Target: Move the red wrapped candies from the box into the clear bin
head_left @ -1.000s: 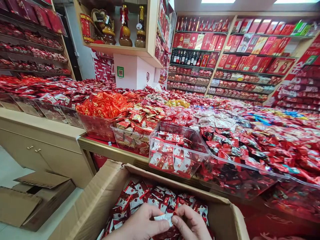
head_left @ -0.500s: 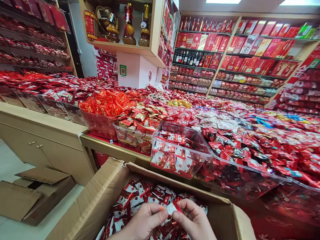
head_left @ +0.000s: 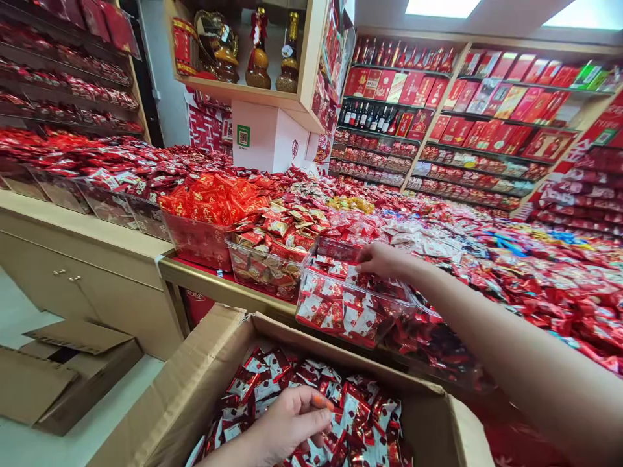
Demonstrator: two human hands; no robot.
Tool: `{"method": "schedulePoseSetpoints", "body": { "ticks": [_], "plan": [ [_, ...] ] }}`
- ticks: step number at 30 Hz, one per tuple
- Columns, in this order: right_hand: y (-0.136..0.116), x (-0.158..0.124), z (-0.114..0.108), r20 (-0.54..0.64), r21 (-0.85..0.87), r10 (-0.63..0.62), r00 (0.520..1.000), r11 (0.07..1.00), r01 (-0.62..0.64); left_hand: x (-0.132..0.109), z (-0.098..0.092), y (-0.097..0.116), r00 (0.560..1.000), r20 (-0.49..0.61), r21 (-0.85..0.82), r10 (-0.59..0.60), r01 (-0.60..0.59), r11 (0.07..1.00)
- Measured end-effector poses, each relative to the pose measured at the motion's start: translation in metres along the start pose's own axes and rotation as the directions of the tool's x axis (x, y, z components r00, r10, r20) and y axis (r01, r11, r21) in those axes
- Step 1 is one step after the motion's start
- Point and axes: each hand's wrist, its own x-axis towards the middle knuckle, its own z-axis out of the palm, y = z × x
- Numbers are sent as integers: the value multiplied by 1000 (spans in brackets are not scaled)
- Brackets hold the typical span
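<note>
My right hand (head_left: 382,261) reaches into a clear plastic bin (head_left: 341,290). Its fingers are pinched at a small red and white candy packet (head_left: 351,271) in the top layer. Similar packets stand in neat rows inside the bin, seen through its front wall. Lower down, my left hand (head_left: 292,418) hovers over an open cardboard box (head_left: 199,363), thumb and fingers curled together in a loose pinch; whether anything small is between them I cannot make out. Loose candy packets (head_left: 355,408) of the same kind lie jumbled in the box, below and beside my left hand.
To the bin's left stand bins of gold-red packets (head_left: 267,266) and orange-red packets (head_left: 199,240). Heaped candies (head_left: 535,285) spread to the right. A flattened carton (head_left: 82,376) lies on the floor at left. Shelves (head_left: 457,97) with bottles and red boxes line the back wall.
Both hands were together over the cardboard box, holding one packet between them. My right hand has moved up and forward into the clear bin; my left hand stays over the box.
</note>
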Motion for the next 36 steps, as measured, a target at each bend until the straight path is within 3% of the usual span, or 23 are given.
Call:
{"method": "schedulePoseSetpoints", "body": {
  "ticks": [6,12,16,20,24,36],
  "plan": [
    [7,10,26,155,-101,14,988,995,2,-1,2,0,999,-1,31,-47,47,998],
    [7,9,28,110,-271,-94,989,955,121,-1,5,-6,997,51,149,-56,48,988],
    [-7,6,29,95,-330,-150,984,928,174,1,5,-12,997,61,217,-53,39,976],
    [-28,8,30,224,-309,-189,956,917,253,2,3,-15,997,54,274,-56,39,961],
    [-41,15,33,320,-322,-140,937,914,246,1,2,-14,997,32,295,-65,52,954],
    [-41,32,30,273,-373,-171,947,888,268,1,1,-18,999,26,421,-29,15,907]
  ]
}}
